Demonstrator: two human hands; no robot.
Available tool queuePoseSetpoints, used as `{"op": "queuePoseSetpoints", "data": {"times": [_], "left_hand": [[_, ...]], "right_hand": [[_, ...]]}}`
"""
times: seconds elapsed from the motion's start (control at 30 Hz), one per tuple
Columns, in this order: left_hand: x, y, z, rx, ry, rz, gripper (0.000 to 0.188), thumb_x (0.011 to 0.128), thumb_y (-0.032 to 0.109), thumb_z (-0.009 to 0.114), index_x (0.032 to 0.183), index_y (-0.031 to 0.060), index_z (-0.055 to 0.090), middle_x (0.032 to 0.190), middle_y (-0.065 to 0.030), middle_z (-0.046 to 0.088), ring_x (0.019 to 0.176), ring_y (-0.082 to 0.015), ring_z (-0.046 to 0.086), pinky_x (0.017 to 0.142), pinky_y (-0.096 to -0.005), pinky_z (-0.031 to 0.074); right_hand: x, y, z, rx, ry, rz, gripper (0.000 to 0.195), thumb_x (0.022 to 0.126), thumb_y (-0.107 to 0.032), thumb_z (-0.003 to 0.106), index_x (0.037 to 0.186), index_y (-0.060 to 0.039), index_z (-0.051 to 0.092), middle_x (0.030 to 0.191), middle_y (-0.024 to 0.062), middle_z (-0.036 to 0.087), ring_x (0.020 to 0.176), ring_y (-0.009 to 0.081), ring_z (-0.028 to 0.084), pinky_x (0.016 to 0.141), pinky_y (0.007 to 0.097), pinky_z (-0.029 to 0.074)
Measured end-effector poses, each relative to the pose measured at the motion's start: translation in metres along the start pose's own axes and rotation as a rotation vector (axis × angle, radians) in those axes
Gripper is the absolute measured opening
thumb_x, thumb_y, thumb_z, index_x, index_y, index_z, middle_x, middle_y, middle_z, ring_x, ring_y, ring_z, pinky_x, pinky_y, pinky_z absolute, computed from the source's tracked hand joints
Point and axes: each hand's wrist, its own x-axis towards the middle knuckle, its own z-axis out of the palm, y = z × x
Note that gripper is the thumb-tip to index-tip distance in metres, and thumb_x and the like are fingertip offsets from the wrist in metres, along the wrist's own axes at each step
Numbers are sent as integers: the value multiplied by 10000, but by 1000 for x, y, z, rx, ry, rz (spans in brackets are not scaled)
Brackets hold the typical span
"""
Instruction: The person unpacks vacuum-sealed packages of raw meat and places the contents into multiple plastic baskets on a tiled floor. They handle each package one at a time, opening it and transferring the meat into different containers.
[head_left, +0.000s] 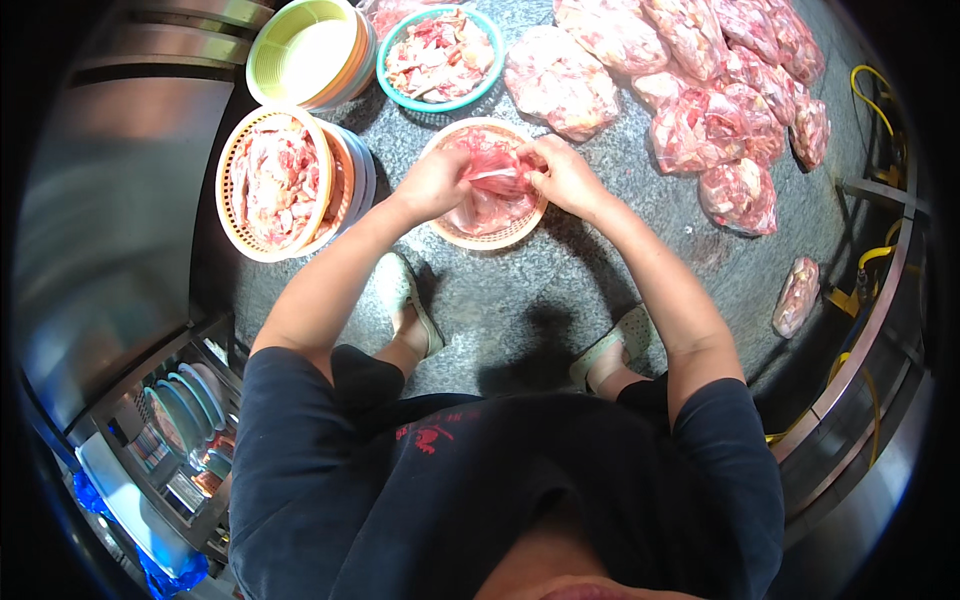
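Between my feet and the far baskets, an orange plastic basket (491, 241) stands on the floor. In it lies a clear plastic bag of raw meat pieces (484, 214). My left hand (439, 180) pinches the gathered plastic at the bag's left side. From the right, my right hand (559, 171) grips the opposite side of the same plastic, thumb and fingers closed. Pinkish film is stretched between the two hands, over the basket. The fingertips of my left hand are partly hidden by the plastic.
At left stands a stack of baskets (324, 191) with raw meat on top. Behind it are nested baskets (259, 56), beside a green basket of meat (499, 56). Several bagged meat packs (697, 127) lie at the far right; one small pack (796, 296) sits near a metal rack (862, 360).
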Motion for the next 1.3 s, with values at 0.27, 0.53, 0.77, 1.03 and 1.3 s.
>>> {"op": "queuePoseSetpoints", "data": {"times": [0.27,0.53,0.77,1.03,1.3], "left_hand": [[-19,47,-46,-154,-48,-5,136,736,73,544,846,-5,525,739,-193,556,729,-352,582,682,-413,462],[-20,74,-94,-291,-129,-135,99,792,100,522,798,2,507,646,-82,498,626,-112,487,578,-300,422],[3,56,-129,-679,12,-330,195,916,253,462,860,81,534,710,11,538,558,-47,488,448,-171,365],[73,-2,-188,-785,328,-174,281,872,255,564,1011,12,542,850,-71,569,683,-164,541,613,-274,458],[103,18,-120,265,135,54,477,799,243,716,1202,50,549,1186,-133,594,1038,-280,600,893,-374,478]], "right_hand": [[3,-4,-10,32,65,-71,325,764,-68,606,1088,-51,610,1029,170,552,963,306,570,846,377,468],[9,5,-7,15,-26,-27,365,782,40,563,1142,-20,553,1078,146,537,941,235,593,847,343,487],[11,11,-6,78,-36,99,346,792,15,554,1134,-29,584,1091,160,565,1027,262,578,899,352,467],[0,21,-5,58,-15,126,344,822,-39,584,1166,-53,570,1116,127,560,989,229,578,863,324,477],[16,-6,7,-133,185,40,290,807,-182,639,1069,-63,609,1072,146,571,1034,324,552,880,386,460]]}}
